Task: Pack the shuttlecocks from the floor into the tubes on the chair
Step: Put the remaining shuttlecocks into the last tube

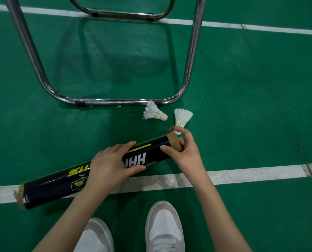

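The left hand is wrapped over the middle of a long black cardboard tube, fingers curled across its glossy printed skin and the thumb pressed along the near side, so it is grasping the tube firmly. The tube lies at a slant, its frayed brown cardboard end out past the left wrist over a white court line, its other end rising toward the right hand. That far mouth is rimmed with torn tan tape, rough and peeling at the edge. The right hand is bunched at this mouth, its thumb lying on the black wall and its curled fingertips pinching the rounded cork base of a white feather shuttlecock, whose stiff fanned skirt stands up just beyond the knuckles; the cork sits right at the tube's open rim. A second shuttlecock lies on its side on the green, finely textured court floor just past the right hand's fingers and a little to their left, its feathers ragged and its cork pointing right. Beyond it runs the bent, shiny chrome tubing of a chair frame with small black pads. Below both forearms are two worn white sneakers.
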A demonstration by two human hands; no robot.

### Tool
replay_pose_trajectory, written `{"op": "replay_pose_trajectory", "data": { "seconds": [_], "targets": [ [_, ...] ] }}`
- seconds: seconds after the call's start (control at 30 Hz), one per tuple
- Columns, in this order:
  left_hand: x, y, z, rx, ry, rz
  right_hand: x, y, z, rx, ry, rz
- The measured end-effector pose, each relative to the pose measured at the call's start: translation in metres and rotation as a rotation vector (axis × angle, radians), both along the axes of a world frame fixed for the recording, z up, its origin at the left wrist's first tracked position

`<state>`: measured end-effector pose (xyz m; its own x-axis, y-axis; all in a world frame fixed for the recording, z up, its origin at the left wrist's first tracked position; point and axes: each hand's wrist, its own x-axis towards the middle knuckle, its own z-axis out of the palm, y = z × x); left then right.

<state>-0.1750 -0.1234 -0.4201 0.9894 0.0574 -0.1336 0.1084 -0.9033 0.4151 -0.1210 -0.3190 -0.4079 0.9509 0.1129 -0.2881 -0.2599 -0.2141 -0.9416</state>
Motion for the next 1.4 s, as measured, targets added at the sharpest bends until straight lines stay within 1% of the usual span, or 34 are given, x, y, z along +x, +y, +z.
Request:
{"op": "replay_pose_trajectory", "data": {
  "seconds": [0.13,0.37,0.53,0.63,0.8,0.87,0.93,1.1,1.2,1.4],
  "targets": [
    [0.0,0.0,0.0,-0.002,0.0,-0.003,0.002,-0.001,-0.001,0.014,0.029,-0.001],
    [-0.001,0.002,-0.003,-0.004,0.005,0.007,0.005,-0.003,0.003,0.032,0.089,0.085],
    [0.001,0.009,-0.001,0.007,0.019,0.038,0.013,-0.009,0.003,0.043,-0.002,0.033],
    [0.002,0.014,0.001,0.002,0.046,0.066,0.031,-0.016,-0.002,-0.015,-0.079,-0.015],
    [0.003,0.015,0.004,-0.017,0.036,0.089,0.069,-0.025,-0.014,-0.244,-0.204,-0.063],
    [0.003,0.015,0.005,-0.026,0.033,0.097,0.082,-0.026,-0.018,-0.332,-0.205,-0.048],
    [0.003,0.015,0.006,-0.028,0.037,0.096,0.091,-0.027,-0.023,-0.379,-0.184,-0.026],
    [0.003,0.016,0.006,-0.032,0.041,0.096,0.099,-0.028,-0.034,-0.42,-0.137,0.013],
    [0.003,0.015,0.006,-0.033,0.047,0.099,0.096,-0.027,-0.04,-0.433,-0.158,-0.002],
    [0.001,0.017,0.004,-0.024,0.04,0.087,0.08,-0.025,-0.044,-0.387,-0.097,-0.026]
  ]
}}
